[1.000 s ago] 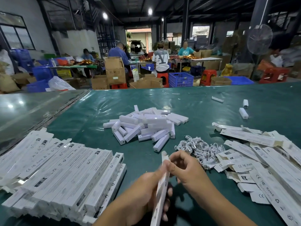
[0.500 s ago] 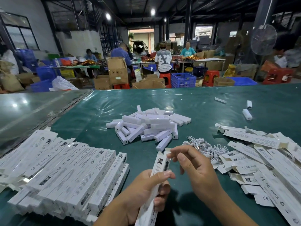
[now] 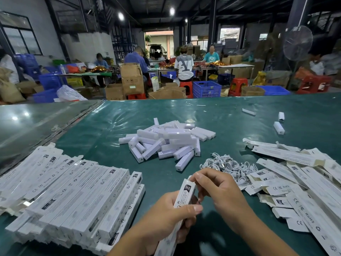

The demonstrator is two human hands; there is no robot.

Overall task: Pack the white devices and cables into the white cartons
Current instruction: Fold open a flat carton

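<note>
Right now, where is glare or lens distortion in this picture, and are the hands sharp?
Head view: ceiling lamps glare and reflect on the bare table at left; wide-angle bending curves the table edge; the left hand, right hand and carton are fairly sharp; background workers look soft.

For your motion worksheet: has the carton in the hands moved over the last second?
Yes. The carton tilted from near upright, its top now leaning away from the packed cartons.
</note>
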